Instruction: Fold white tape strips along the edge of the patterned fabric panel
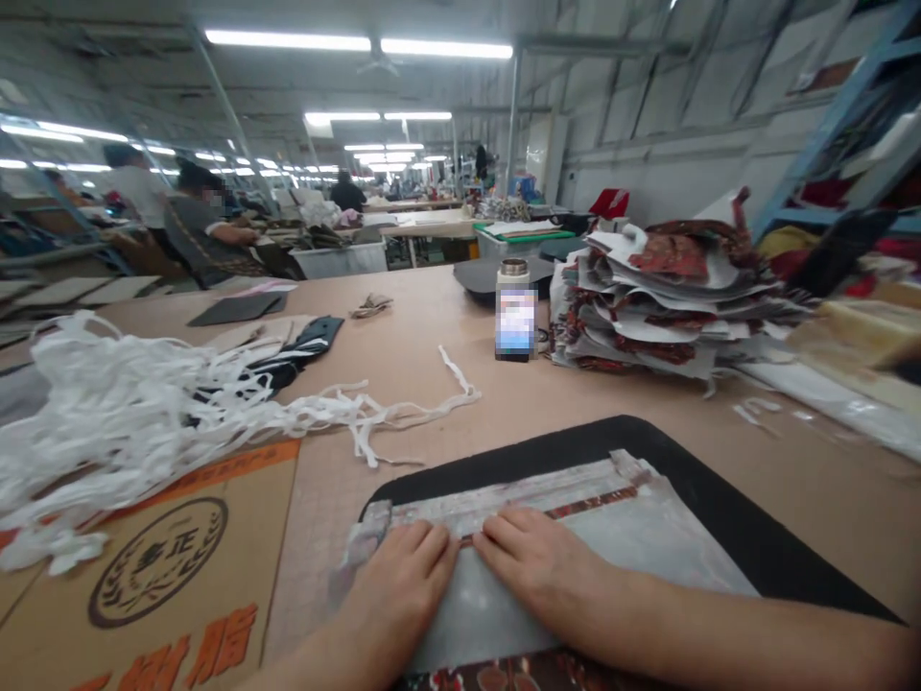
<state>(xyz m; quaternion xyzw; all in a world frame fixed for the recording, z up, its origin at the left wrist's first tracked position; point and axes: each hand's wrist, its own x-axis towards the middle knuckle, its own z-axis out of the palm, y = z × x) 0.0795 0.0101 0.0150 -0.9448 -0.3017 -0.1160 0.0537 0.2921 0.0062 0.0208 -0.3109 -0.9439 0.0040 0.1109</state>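
Observation:
A pale grey fabric piece (648,537) lies on a black mat (726,499) in front of me. Along its far edge runs a folded band, with a narrow red-brown patterned strip (594,501) showing beneath it. Patterned red-brown cloth (525,674) also shows at the near edge. My left hand (407,571) is closed on the folded edge near its left end, fingers together and bent. Right beside it, my right hand (536,566) is closed on the same fold, its fingertips almost meeting those of the left. Both thumbs are mostly hidden.
White fabric strips (136,393) are heaped at the left, by a printed cardboard piece (237,537). A phone (516,321) leans against a bottle (512,270). Stacked patterned pieces (648,307) stand at the back right. A person (205,226) works further off at the left.

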